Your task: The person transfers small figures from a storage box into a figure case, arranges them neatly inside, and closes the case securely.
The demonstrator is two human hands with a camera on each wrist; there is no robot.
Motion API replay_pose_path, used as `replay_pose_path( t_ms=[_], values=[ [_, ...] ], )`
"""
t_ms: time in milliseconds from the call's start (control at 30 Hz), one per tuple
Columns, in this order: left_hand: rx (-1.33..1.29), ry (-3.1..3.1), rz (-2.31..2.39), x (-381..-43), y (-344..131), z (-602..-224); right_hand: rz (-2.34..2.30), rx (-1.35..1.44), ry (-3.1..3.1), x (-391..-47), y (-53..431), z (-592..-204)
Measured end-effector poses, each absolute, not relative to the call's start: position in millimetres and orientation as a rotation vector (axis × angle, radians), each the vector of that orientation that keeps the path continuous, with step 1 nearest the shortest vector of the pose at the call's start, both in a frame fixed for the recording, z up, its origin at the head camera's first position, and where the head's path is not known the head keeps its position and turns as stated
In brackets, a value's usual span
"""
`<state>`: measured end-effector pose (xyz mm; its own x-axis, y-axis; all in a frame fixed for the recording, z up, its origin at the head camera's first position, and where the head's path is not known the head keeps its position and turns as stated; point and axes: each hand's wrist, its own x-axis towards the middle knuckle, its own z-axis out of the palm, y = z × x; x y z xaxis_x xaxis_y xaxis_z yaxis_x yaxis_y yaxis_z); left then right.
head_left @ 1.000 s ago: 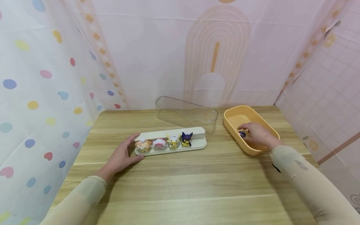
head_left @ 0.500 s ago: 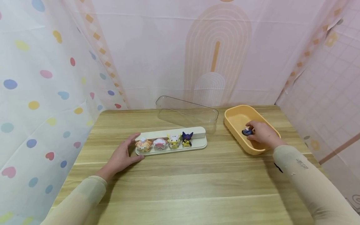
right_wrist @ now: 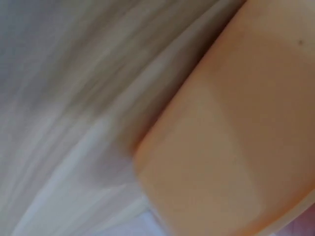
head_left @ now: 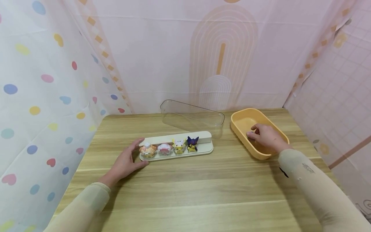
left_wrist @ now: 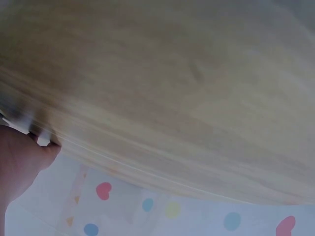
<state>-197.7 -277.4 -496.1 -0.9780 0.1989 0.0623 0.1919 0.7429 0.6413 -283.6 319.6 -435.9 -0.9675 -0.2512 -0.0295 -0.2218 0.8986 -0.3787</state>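
At the left end of a white display base (head_left: 205, 149), my left hand (head_left: 123, 162) holds it, thumb at the front edge and fingers at the back. Four-legged or not cannot be told, but several small figurines stand in a row on it: an orange one with a white top (head_left: 147, 150), a pink-and-white one (head_left: 165, 149), a yellow-and-white one (head_left: 179, 146) and a purple-eared yellow one (head_left: 192, 144). Inside the orange bin (head_left: 243, 113), my right hand (head_left: 267, 137) pinches a small figurine, mostly hidden by the fingers.
Behind the base a clear plastic cover (head_left: 191, 114) lies on the wooden table (head_left: 185, 193). Patterned curtains (head_left: 162, 48) close off the back and both sides. The orange bin stands near the table's right side.
Within the bin my right hand has turned and shifted slightly; the dark blue figurine seen half a second ago is now mostly covered by the fingers. My left hand stays put.
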Motion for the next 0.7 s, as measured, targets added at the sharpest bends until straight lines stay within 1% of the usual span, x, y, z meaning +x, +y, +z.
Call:
replay_pose_path(
  t_ms=[167, 400, 567, 700],
  values=[
    [0.342, 2.924, 1.080, -197.8, -276.4, -496.4, -0.471, -0.319, 2.936, -285.4, 311.3, -432.6],
    [0.345, 2.924, 1.083, -198.4, -275.7, -495.8, -0.450, -0.306, 2.920, -286.3, 308.8, -429.7],
    [0.347, 2.926, 1.077, -198.1, -276.5, -495.9, -0.486, -0.321, 2.947, -287.7, 307.9, -433.5],
    [0.348, 2.928, 1.077, -197.7, -277.0, -496.6, -0.550, -0.404, 2.997, -288.7, 305.9, -439.0]
  ],
)
